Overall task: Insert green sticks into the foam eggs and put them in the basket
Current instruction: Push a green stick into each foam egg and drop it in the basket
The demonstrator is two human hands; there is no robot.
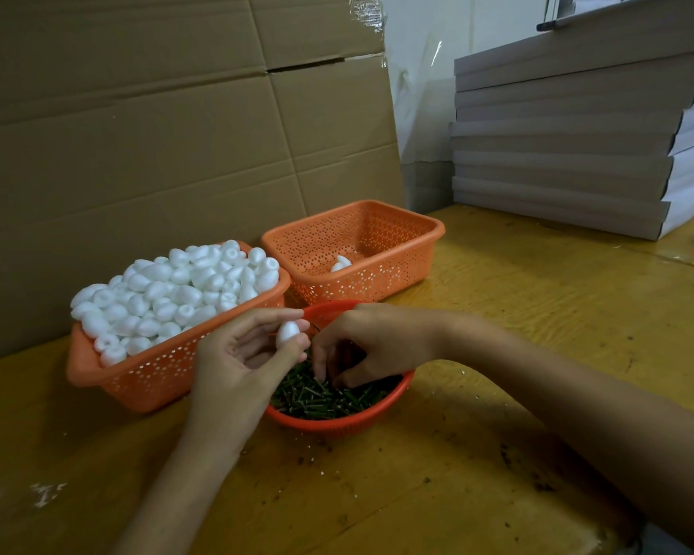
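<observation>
Your left grip point(241, 356) is softly pinching the probably light, easily dented white foam egg point(287, 333) over the round red basket point(337, 424), while your right grip point(361, 338) is curling into its thin, stiff-looking green sticks point(317, 398), whether clamped on one I cannot tell.

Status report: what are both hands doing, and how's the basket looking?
Left hand holding one foam egg. Right hand digging in the green sticks, grip unclear. Far basket holds a lone egg. Nothing in the way.
</observation>
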